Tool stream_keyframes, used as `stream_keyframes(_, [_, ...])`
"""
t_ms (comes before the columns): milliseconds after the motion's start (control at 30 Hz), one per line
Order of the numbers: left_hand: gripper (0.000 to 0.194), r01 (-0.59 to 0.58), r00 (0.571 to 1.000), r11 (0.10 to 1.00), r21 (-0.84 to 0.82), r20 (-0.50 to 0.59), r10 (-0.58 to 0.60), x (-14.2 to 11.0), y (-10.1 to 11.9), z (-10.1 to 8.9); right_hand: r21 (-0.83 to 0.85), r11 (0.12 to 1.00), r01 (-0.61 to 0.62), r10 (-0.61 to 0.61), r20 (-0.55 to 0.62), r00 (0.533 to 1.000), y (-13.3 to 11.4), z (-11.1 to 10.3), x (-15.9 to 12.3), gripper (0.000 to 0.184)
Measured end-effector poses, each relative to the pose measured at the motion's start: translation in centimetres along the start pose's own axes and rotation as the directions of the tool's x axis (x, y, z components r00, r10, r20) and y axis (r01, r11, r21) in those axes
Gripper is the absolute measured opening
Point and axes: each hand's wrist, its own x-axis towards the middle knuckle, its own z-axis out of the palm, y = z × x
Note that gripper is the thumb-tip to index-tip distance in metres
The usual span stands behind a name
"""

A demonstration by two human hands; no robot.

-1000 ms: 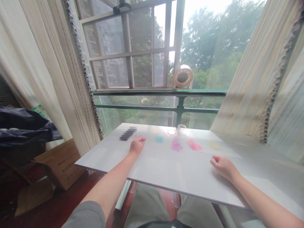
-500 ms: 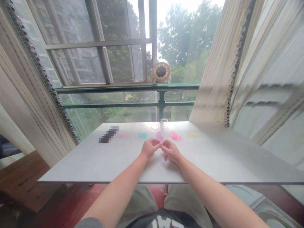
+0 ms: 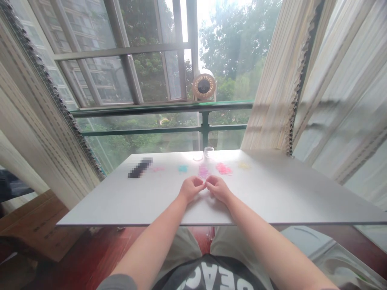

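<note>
1. Pile of purple pieces [image 3: 203, 170], head view: on the table [image 3: 272, 193], just beyond left hand [image 3: 190, 190] and right hand [image 3: 218, 189]; seemingly longer front-to-back; neither hand clearly nearer.
2. Fingertips of both hands meet on the pile's near side; whether anything is pinched, cannot tell.
3. Right of pile: loose pink heap [image 3: 223, 168]. Left: teal heap [image 3: 183, 168]. Beyond: round transparent container [image 3: 209, 152].
4. Tabletop: white, smooth, straight-edged.

Purple pile [image 3: 203, 170], middle of 5

Purple pile [image 3: 203, 170], white table [image 3: 127, 201]
</note>
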Motion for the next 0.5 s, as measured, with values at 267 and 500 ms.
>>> stream_keyframes(267, [0.023, 0.014, 0.999, 1.0, 0.0, -0.03, -0.014, -0.14, 0.39, 0.07, -0.033, 0.999, 0.0, 0.0, -0.002, 1.0, 0.01, -0.22, 0.05, 0.009])
stream_keyframes(500, [0.023, 0.022, 1.0, 0.999, -0.032, -0.002, -0.022, 0.16, 0.24, -0.04, 0.008, 1.0, -0.027, 0.027, -0.037, 0.999, 0.19, -0.13, 0.27, 0.011])
